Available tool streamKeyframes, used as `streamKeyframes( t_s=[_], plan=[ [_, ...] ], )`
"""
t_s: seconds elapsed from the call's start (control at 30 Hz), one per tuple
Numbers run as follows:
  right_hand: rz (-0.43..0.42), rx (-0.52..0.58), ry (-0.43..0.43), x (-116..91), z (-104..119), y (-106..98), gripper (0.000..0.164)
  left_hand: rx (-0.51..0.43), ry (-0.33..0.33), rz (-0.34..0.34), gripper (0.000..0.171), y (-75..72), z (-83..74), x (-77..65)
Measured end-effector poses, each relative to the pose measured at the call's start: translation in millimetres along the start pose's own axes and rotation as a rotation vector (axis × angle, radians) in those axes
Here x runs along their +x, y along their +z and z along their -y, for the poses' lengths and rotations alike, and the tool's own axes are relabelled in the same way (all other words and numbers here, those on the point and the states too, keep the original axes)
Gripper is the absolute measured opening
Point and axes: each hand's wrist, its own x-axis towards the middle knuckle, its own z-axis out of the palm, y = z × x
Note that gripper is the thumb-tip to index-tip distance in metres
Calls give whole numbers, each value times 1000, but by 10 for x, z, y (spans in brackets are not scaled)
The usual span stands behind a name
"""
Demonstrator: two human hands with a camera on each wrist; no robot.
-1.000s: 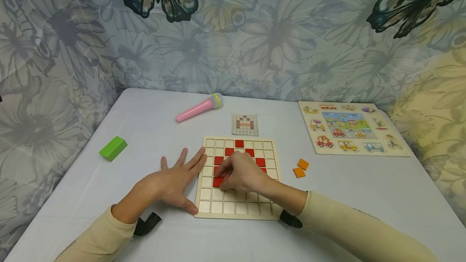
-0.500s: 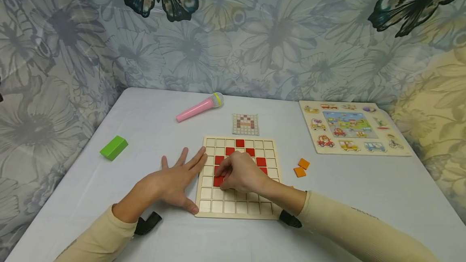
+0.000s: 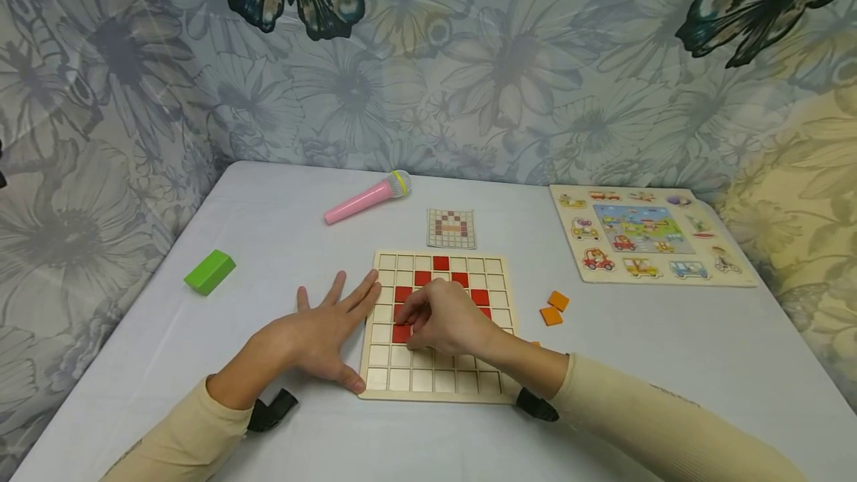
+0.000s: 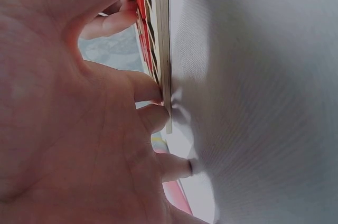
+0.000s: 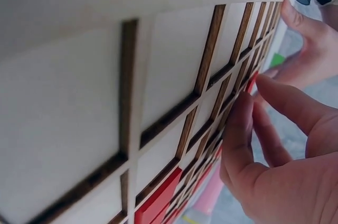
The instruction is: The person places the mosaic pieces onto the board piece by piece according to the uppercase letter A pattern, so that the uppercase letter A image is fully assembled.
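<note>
A wooden grid board [image 3: 435,397] lies on the table, with several red square tiles [image 3: 441,263] set in its cells. My right hand [image 3: 451,318] is over the board, fingers bent, thumb and fingertips pinching a red tile [image 3: 401,334] at the left of the grid. In the right wrist view this red tile [image 5: 253,82] shows between thumb and fingertips, partly hidden. My left hand [image 3: 324,337] is spread out, its thumb and fingertips touching the board's left edge. The left wrist view shows the left palm [image 4: 90,129] beside the board's side edge [image 4: 164,34].
A pattern card [image 3: 451,229] lies behind the board, and a pink toy microphone [image 3: 361,201] to its left. Orange tiles [image 3: 552,316] lie to the right. A picture puzzle board [image 3: 643,270] is at the back right, a green block [image 3: 210,272] at the left.
Both hands stay almost still; the right hand keeps its fingers at the same red tile. The view has shifted very slightly.
</note>
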Motion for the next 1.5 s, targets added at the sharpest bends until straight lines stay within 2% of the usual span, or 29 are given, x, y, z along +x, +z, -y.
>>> streamKeyframes(
  t_s=[0.33, 0.6, 1.07, 1.33, 1.5],
  plan=[
    [-57, 23, 22, -115, -55, -86, 25, -9, -5, -1, 140, 6, -4, 4],
    [-107, 54, -1, -268, -181, -263, 20, -11, -5, -3, 141, 1, -13, 0],
    [-232, 54, 88, -566, -503, -600, 18, -22, -3, -2, 142, 0, -10, 13],
    [-317, -28, 113, -708, -677, -816, 21, -24, -5, -4, 141, 3, -7, 15],
    [-341, 1, 156, -767, -771, -949, 25, -26, -4, -6, 141, 3, -8, 9]
  ],
)
